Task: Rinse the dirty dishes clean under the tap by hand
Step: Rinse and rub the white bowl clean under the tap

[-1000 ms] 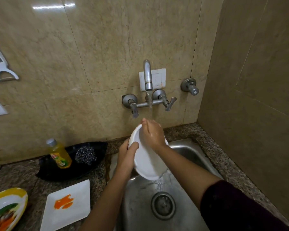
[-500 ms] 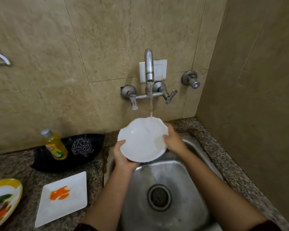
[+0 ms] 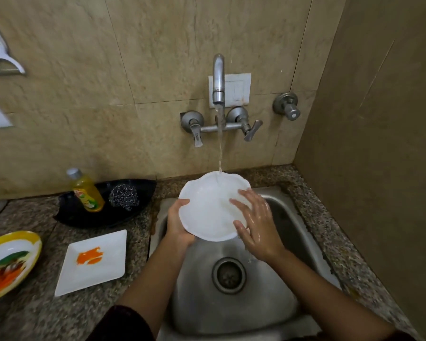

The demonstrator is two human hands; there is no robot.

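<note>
- Forearms reach in from the near edge over the steel sink (image 3: 276, 313), both bare to the dark sleeves at the elbow.
- The right hand (image 3: 257, 230) lies flat and wide, fingers spread, wet, palm resting on the right part of the white plate (image 3: 212, 210); it grips nothing.
- The left hand (image 3: 178, 223) is closed on the plate's left rim, thumb on the face, fingers curled underneath, carrying the weight.
- The plate hangs between the two hands above the basin, face up and tilted toward the person, clear of the drain (image 3: 229, 275) nearer than it.
- Beyond the hands the water stream (image 3: 220, 143) from the tap (image 3: 218, 80) lands on the plate's far rim. To rinse well, I judge the right palm should sweep the whole face while the left turns the rim, keeping the tilt so water runs off into the sink.
- A wet rim may slip, so the left hold should stay firm.
- Left of the left hand, on the counter (image 3: 35, 313), a square plate (image 3: 103, 267) with an orange smear and a yellow-rimmed plate (image 3: 22, 242) wait unrinsed.
</note>
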